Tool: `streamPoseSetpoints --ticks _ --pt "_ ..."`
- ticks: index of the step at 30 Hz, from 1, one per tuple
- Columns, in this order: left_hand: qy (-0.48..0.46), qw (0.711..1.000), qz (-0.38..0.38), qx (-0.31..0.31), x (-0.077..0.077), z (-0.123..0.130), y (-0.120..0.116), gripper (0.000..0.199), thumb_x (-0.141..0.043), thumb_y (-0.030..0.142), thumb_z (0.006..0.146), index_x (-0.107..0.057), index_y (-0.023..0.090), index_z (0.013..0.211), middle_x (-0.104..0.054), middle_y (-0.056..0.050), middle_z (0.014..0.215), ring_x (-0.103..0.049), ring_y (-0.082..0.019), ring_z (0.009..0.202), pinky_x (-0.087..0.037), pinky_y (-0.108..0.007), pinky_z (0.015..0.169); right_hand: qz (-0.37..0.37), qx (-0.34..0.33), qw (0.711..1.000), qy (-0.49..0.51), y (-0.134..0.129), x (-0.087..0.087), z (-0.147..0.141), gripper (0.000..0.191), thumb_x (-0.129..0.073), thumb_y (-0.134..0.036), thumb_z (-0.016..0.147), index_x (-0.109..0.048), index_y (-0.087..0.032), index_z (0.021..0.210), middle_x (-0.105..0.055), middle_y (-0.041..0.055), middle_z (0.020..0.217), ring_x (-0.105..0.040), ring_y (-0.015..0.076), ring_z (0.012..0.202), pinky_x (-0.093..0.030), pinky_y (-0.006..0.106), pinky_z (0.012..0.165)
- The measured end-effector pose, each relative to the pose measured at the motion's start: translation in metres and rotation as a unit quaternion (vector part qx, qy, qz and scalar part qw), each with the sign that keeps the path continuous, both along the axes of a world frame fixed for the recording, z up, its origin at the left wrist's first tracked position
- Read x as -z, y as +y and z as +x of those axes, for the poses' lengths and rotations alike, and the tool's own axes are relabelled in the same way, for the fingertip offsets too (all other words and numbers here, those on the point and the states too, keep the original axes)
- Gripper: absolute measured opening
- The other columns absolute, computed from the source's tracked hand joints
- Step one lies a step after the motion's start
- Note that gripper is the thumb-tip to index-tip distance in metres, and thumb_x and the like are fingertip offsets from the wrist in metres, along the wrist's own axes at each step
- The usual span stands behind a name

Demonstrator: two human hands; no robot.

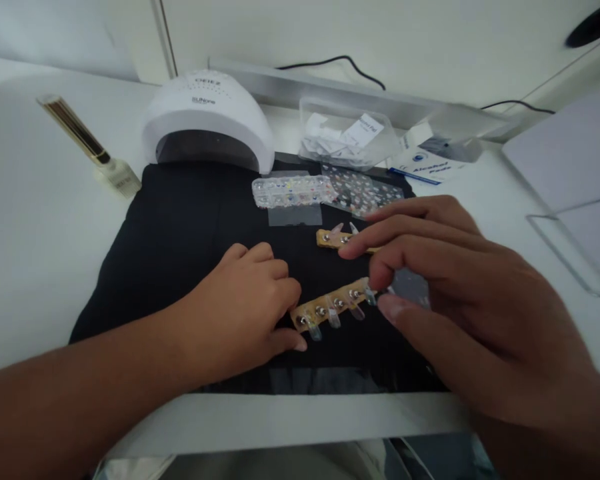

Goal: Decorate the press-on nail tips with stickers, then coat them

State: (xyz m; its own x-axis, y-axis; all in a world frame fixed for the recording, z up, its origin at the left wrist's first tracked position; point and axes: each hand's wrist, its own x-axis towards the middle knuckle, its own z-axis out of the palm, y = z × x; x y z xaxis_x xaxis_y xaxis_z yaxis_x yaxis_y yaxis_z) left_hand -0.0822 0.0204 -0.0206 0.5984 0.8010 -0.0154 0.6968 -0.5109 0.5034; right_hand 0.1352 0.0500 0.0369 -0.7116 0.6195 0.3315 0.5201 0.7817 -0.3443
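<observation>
My left hand (253, 313) is closed around the left end of a yellowish nail-tip display strip (346, 297), its thumb along the near side. Silver round studs line this strip, and several clear false nails (333, 313) stick out from it towards me. At the strip's right end, my right hand (460, 287) has thumb and index finger closed on a clear false nail (369, 291); the fingers partly cover it. Just behind lies a second display strip (325, 238) with pale nails, partly hidden under the right hand's other fingers.
A black cloth (180, 240) covers the white table. Behind it are a white nail lamp (207, 120), a clear rhinestone case (295, 191), a sheet of small gems (363, 190), a plastic box of packets (347, 137) and an alcohol pad box (430, 163). A gold-capped bottle (117, 175) stands left.
</observation>
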Motion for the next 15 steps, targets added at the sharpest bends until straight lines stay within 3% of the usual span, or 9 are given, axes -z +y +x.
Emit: streamPoseSetpoints --ticks 4,6,9,15 --pt "-0.072 0.997 0.0 0.004 -0.002 -0.007 -0.002 0.012 -0.075 0.025 0.081 -0.069 0.015 0.086 -0.064 -0.004 0.08 -0.055 -0.026 0.086 -0.035 -0.04 0.073 0.0 0.008 1.0 -0.006 -0.026 0.001 0.018 0.017 -0.056 -0.013 0.083 -0.052 -0.029 0.088 -0.069 0.0052 0.098 -0.064 0.0308 0.1 -0.048 0.054 0.099" --pt "-0.161 0.987 0.025 -0.003 -0.003 -0.01 -0.002 0.011 -0.065 0.011 0.079 -0.067 0.013 0.09 -0.062 -0.003 0.081 -0.052 -0.022 0.083 -0.037 -0.038 0.073 -0.003 -0.013 1.0 -0.004 -0.042 0.008 0.028 0.019 -0.055 -0.012 0.082 -0.054 -0.028 0.093 -0.069 0.005 0.095 -0.065 0.029 0.093 -0.052 0.051 0.093" --pt "-0.252 0.967 0.039 0.017 -0.003 -0.011 -0.002 0.016 -0.055 0.002 0.084 -0.066 0.011 0.09 -0.06 -0.004 0.084 -0.051 -0.018 0.083 -0.04 -0.033 0.076 -0.012 -0.057 0.998 -0.024 -0.063 0.025 0.04 0.029 -0.055 -0.009 0.085 -0.058 -0.022 0.11 -0.073 0.0068 0.096 -0.065 0.0278 0.098 -0.055 0.045 0.088" --pt "-0.242 0.967 0.007 0.082 -0.001 -0.004 0.002 0.019 -0.055 0.001 0.09 -0.071 0.012 0.09 -0.059 -0.004 0.088 -0.051 -0.016 0.088 -0.04 -0.03 0.082 -0.017 -0.053 0.998 -0.033 -0.078 0.055 0.048 0.034 -0.052 -0.013 0.088 -0.062 -0.017 0.12 -0.077 0.0088 0.111 -0.064 0.0277 0.106 -0.058 0.041 0.088"
